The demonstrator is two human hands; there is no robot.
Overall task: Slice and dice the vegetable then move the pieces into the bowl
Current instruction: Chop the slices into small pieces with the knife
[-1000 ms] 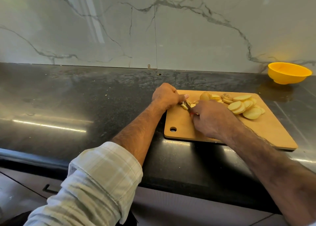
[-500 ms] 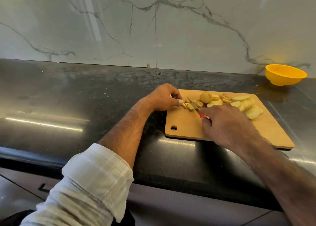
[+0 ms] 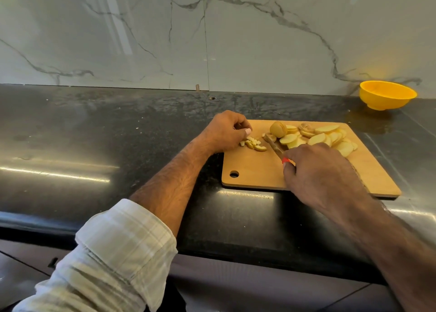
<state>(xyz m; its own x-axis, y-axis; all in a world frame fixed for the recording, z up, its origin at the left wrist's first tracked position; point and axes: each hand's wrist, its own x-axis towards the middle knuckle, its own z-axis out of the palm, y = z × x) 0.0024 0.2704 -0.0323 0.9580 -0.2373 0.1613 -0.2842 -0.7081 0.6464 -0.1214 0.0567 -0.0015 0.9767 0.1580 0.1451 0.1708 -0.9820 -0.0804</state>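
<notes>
A wooden cutting board (image 3: 257,170) lies on the black counter. Pale potato slices (image 3: 320,138) are heaped at its far right, with a rounded end piece (image 3: 278,128) among them. A small pile of diced pieces (image 3: 252,144) sits at the board's far left corner. My left hand (image 3: 226,132) rests beside that pile with curled fingers just above it, holding nothing I can see. My right hand (image 3: 316,172) grips a red-handled knife (image 3: 274,146), whose blade points toward the slices. The yellow bowl (image 3: 387,98) stands far right by the wall.
The dark stone counter (image 3: 106,146) stretches wide to the left of the board. A marble backsplash (image 3: 212,33) rises behind it. The counter's front edge runs below my arms, with drawer fronts underneath.
The knife has moved right, away from the diced pile toward the slices. My left hand has drawn back left off the pieces, leaving the diced pile exposed.
</notes>
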